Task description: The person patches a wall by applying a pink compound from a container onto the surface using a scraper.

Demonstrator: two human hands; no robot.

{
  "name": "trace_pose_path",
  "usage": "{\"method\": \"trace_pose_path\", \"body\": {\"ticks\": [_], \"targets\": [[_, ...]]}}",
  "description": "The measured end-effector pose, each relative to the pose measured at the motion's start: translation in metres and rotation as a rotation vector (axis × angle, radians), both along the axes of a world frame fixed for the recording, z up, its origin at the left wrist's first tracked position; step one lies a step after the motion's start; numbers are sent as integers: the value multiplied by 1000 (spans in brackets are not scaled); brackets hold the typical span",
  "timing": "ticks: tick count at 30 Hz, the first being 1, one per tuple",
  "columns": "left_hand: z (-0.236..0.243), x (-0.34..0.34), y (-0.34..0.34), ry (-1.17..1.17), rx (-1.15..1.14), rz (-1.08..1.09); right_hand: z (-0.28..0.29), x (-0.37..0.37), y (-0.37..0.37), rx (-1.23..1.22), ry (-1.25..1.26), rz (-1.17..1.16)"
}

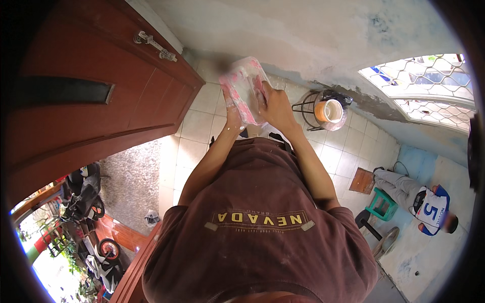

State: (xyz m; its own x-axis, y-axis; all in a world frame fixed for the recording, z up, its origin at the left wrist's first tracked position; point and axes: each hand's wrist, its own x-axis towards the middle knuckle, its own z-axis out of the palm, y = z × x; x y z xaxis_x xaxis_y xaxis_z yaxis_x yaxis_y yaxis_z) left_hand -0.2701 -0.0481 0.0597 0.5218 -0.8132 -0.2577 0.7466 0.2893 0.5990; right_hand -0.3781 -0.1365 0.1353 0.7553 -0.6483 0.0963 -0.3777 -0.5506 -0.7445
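Head view shows both hands raised in front of the chest, gripping a clear plastic container (246,88) with pink patches; it sits near twelve o'clock in the picture, blurred, so its contents cannot be made out. The left hand (233,113) supports it from underneath at its seven o'clock side, fingers curled against the wall of the container. The right hand (275,107) clasps its four o'clock side, fingers wrapped over the edge and pressed to the plastic. Both forearms run down to a brown T-shirt (257,237) that fills the lower middle of the frame. Beyond the hands lies a floor of pale tiles (202,126). At two o'clock from the container, near it, a metal wire stand (308,106) holds an orange and white bucket (331,113) against a stained, grey wall (303,35). At nine o'clock stands a reddish-brown wooden door (96,91) with a metal latch (155,45). Well apart at four o'clock, another person (422,199) in a blue and white shirt lies on the floor beside a small green stool (382,204). Motorbikes (86,202) are parked outside at eight o'clock.
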Motion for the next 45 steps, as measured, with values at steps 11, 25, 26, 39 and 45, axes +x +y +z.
{"method": "trace_pose_path", "body": {"ticks": [11,25,26,39,45], "targets": [[5,-7,3,51,-155,-57,67,2,7,-77,-30,-67],[-17,-7,17,252,-179,-78,39,-1,19,-147,208,47],[-20,-6,21,260,-203,-92,39,-3,18,-126,187,31],[-53,2,36,447,-510,-197,20,5,41,-39,209,-10],[-11,-5,29,184,-38,-62,13,12,37,88,119,-22]]}}
